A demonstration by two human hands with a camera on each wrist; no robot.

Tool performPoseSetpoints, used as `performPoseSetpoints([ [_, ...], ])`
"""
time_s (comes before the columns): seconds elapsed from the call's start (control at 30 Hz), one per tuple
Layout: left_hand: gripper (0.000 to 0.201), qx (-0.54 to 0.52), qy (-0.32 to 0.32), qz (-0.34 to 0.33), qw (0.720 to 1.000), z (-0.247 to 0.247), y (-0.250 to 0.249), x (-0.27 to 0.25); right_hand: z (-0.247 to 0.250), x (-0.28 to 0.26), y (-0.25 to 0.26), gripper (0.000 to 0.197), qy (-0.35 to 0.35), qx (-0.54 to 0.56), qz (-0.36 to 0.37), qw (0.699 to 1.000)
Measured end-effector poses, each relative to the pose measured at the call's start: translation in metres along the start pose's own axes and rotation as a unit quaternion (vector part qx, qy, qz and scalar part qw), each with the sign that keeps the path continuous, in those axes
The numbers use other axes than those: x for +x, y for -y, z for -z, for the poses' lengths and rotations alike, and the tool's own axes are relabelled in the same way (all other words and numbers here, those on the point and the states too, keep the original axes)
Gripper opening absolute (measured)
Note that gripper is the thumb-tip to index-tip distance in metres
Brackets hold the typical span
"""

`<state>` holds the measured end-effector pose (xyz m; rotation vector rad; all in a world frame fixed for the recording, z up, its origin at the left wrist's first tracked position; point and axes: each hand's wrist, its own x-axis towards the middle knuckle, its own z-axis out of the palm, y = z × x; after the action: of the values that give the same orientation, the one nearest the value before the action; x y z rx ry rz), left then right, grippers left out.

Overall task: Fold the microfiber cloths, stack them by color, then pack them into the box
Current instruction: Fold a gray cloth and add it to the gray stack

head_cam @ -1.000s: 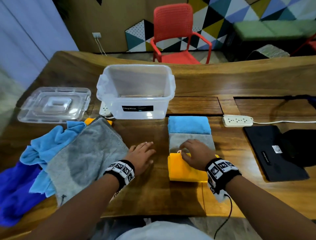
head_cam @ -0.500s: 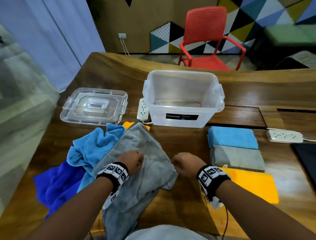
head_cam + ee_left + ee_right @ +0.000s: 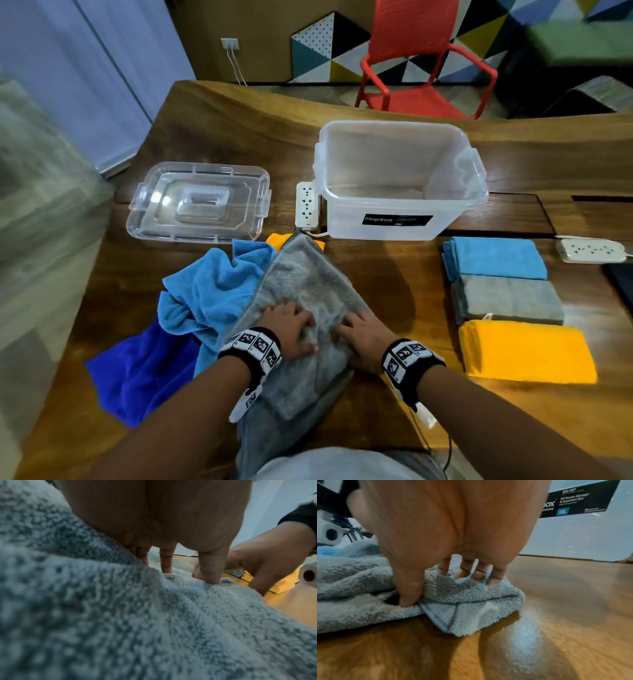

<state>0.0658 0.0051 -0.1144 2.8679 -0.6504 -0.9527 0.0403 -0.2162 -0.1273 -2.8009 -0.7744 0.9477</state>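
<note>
my grey cloth (image 3: pixel 308 291) | light blue cloth (image 3: pixel 212 291) | royal blue cloth (image 3: pixel 144 373) | folded stacks: light blue (image 3: pixel 496 257), grey (image 3: pixel 510 299), yellow-orange (image 3: pixel 527 351) | clear box (image 3: pixel 400 181), black label | brown wooden surface (image 3: pixel 394 274) | red chair (image 3: pixel 418 65)

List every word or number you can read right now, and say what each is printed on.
"Megabox": black label on the front of the clear box, head view.
"MG-037": same label, right wrist view.
"PP Plastic Storage & Organizer Box": same label.
"STORAGE": same label, with a cut-off "...box" above it.
"12L": blue patch on that label.
Smaller lines on the label are too blurred to read.
</note>
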Motion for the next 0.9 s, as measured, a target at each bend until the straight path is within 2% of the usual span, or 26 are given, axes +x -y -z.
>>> performPoseSetpoints([
  [0.07, 0.041, -0.042, -0.057, 0.018, 0.997, 0.003, 0.003, -0.003, 0.003, -0.001, 0.003, 0.054, -0.003, 0.008, -0.011, 1.000],
  [0.1, 0.038, -0.056, -0.110, 0.044, 0.991, 0.005, 0.006, -0.004, 0.003, -0.001, 0.004, 0.055, 0.001, 0.010, -0.016, 1.000],
  [0.17, 0.046, -0.061, -0.211, 0.136, 0.966, 0.012, 0.015, -0.006, 0.002, -0.003, 0.006, 0.061, 0.014, 0.016, -0.024, 0.999],
  [0.2, 0.054, -0.066, -0.217, 0.187, 0.956, 0.017, 0.021, -0.007, 0.002, -0.005, 0.007, 0.062, 0.021, 0.020, -0.027, 0.999],
  [0.23, 0.059, -0.078, -0.197, 0.228, 0.950, 0.022, 0.027, -0.007, 0.003, -0.006, 0.007, 0.061, 0.026, 0.025, -0.029, 0.999],
  [0.3, 0.053, -0.097, -0.146, 0.265, 0.948, 0.029, 0.038, -0.005, 0.009, -0.008, 0.008, 0.056, 0.036, 0.046, -0.034, 0.998],
  [0.37, 0.033, -0.084, -0.155, 0.240, 0.955, 0.037, 0.041, -0.004, 0.019, -0.009, 0.010, 0.053, 0.036, 0.081, -0.050, 0.995],
  [0.43, 0.024, -0.103, -0.206, 0.184, 0.955, 0.044, 0.036, -0.006, 0.029, -0.008, 0.011, 0.056, -0.008, 0.129, -0.066, 0.989],
  [0.5, 0.024, -0.198, -0.241, 0.092, 0.946, 0.051, 0.022, -0.009, 0.039, -0.008, 0.012, 0.066, -0.097, 0.157, -0.059, 0.981],
  [0.57, 0.024, -0.276, -0.229, -0.034, 0.933, 0.061, 0.001, -0.016, 0.054, -0.008, 0.012, 0.081, -0.209, 0.164, -0.032, 0.963],
  [0.63, 0.020, -0.293, -0.202, -0.131, 0.925, 0.069, -0.023, -0.024, 0.074, -0.009, 0.011, 0.087, -0.300, 0.162, 0.019, 0.940],
  [0.67, 0.019, -0.291, -0.197, -0.156, 0.923, 0.073, -0.032, -0.027, 0.084, -0.010, 0.009, 0.085, -0.315, 0.156, 0.038, 0.936],
  [0.73, 0.020, -0.290, -0.201, -0.174, 0.919, 0.084, -0.045, -0.032, 0.098, -0.013, 0.001, 0.066, -0.292, 0.131, 0.053, 0.946],
  [0.8, 0.029, -0.290, -0.208, -0.164, 0.920, 0.096, -0.048, -0.036, 0.108, -0.019, -0.011, 0.034, -0.266, 0.100, 0.066, 0.956],
  [0.83, 0.034, -0.285, -0.201, -0.149, 0.925, 0.103, -0.045, -0.037, 0.113, -0.024, -0.018, 0.025, -0.266, 0.099, 0.075, 0.956],
  [0.9, 0.037, -0.254, -0.178, -0.103, 0.945, 0.115, -0.035, -0.039, 0.126, -0.038, -0.033, 0.025, -0.274, 0.133, 0.063, 0.950],
])
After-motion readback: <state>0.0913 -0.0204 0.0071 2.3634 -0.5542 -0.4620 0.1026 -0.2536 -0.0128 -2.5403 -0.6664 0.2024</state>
